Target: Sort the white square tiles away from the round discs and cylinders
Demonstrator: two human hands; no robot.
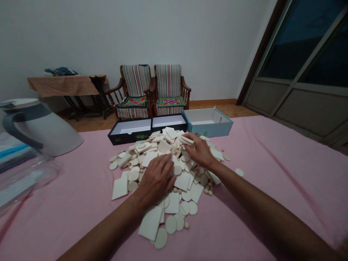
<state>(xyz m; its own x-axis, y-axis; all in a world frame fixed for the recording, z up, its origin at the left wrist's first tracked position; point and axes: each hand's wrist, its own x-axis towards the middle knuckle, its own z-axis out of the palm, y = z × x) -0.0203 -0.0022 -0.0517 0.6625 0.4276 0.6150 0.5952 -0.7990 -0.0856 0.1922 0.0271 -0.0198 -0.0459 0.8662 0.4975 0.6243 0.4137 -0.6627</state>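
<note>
A heap of pale square tiles, round discs and small beads lies on the pink cloth, with a square tile (182, 181) on its near slope and a disc (171, 224) at its front edge. My left hand (157, 175) rests palm down on the near left of the heap, fingers stretched out; what lies under the palm is hidden. Farther back on the right, my right hand (199, 148) grips a couple of flat square tiles (187, 140) between thumb and fingers. Small round beads (208, 189) are scattered below my right wrist.
Behind the heap stand two black open boxes (130, 137) (170, 125) and a light blue open box (210, 128). A grey-white jug (51, 128) and clear plastic packaging (27, 181) are at the left. Beyond the pink cloth (272, 163) are two chairs (136, 81).
</note>
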